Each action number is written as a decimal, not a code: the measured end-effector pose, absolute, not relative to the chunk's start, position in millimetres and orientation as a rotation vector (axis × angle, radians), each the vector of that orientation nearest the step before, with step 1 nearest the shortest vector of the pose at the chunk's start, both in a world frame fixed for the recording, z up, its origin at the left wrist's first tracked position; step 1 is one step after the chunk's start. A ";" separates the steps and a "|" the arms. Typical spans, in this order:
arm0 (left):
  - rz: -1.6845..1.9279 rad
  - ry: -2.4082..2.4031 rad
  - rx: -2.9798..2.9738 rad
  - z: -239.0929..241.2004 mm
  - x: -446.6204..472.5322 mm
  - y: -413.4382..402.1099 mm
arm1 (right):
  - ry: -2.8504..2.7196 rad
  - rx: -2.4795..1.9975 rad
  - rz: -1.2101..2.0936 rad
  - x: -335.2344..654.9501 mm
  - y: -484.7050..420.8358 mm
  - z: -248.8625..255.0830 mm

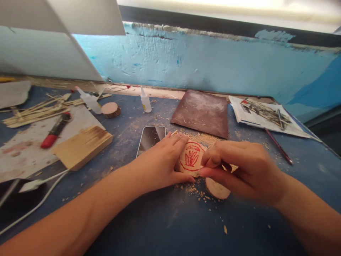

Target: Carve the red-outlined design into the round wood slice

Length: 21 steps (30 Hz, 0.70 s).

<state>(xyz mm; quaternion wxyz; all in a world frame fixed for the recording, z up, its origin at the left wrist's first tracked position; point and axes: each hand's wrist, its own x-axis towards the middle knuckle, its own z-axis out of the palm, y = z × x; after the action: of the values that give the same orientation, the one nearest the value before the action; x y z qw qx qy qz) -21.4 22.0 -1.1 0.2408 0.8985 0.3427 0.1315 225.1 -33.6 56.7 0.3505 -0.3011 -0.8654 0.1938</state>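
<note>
A round wooden slice (191,158) with a red drawn circle and plant-like mark stands tilted on the blue table (165,220). My left hand (160,163) wraps round its left edge and holds it. My right hand (242,170) is closed in a pinch against the slice's right edge; what the fingers hold is hidden. A second plain wooden slice (217,190) lies flat under my right hand. Wood shavings (202,138) are scattered around both.
A phone (150,138) lies behind my left hand, beside a brown sandpaper sheet (201,112). A wood block (83,145), red marker (54,129), glue bottles (145,101), another slice (110,109) and straw sticks (34,110) sit left. Papers with tools (263,113) and a pencil (278,145) lie right.
</note>
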 end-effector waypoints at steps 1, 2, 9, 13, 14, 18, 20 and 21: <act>0.365 0.935 2.467 -1.6 -21.5 21.9 | -2.254 -0.775 0.527 225.8 -33.4 58.6; 0.367 0.933 2.475 -1.7 -21.5 21.8 | -2.264 -0.772 0.552 226.8 -33.4 60.6; 0.348 0.936 2.479 1.1 -20.5 22.9 | -2.272 -0.948 0.686 241.3 -31.2 69.4; 0.370 0.934 2.484 2.3 -20.7 24.0 | -2.158 -1.011 0.664 245.3 -30.2 69.9; 0.375 0.933 2.484 2.8 -20.8 24.1 | -2.094 -1.017 0.661 245.2 -30.9 70.5; 0.392 0.966 2.450 6.3 -21.3 23.7 | -2.006 -1.058 0.692 245.9 -32.9 73.1; 0.426 1.019 2.409 8.0 -21.2 23.9 | -2.116 -1.127 0.693 247.5 -31.1 71.8; 0.462 1.037 2.392 8.6 -21.0 24.3 | -2.154 -1.157 0.718 248.2 -29.6 70.5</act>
<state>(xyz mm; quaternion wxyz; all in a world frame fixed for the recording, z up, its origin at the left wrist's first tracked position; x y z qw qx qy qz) -21.0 24.3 8.6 0.2445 0.8760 0.3797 0.1692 248.2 -29.6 70.5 0.2926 -0.4342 -0.8083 0.2694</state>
